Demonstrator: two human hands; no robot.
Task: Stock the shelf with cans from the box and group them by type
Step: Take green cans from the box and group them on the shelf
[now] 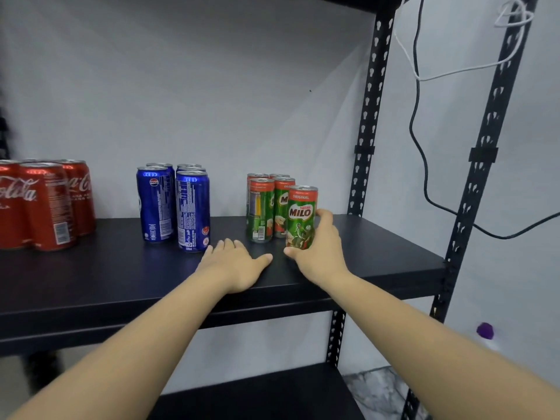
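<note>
A black shelf board (378, 250) carries three groups of cans. Red Coca-Cola cans (45, 204) stand at the far left, tall blue Pepsi cans (174, 204) in the middle, and slim green Milo cans (266, 207) to the right. My right hand (321, 253) grips one green Milo can (301, 219) upright on the shelf, at the front right of the Milo group. My left hand (236, 263) rests flat on the shelf with fingers straight, just in front of the Pepsi cans. The box is out of view.
Black perforated uprights (368, 116) frame the shelf's right end. A black cable (424, 165) and a white cable (454, 71) hang beside them. A lower shelf (272, 395) lies below. The wall is close behind the cans. A purple object (485, 330) sits low right.
</note>
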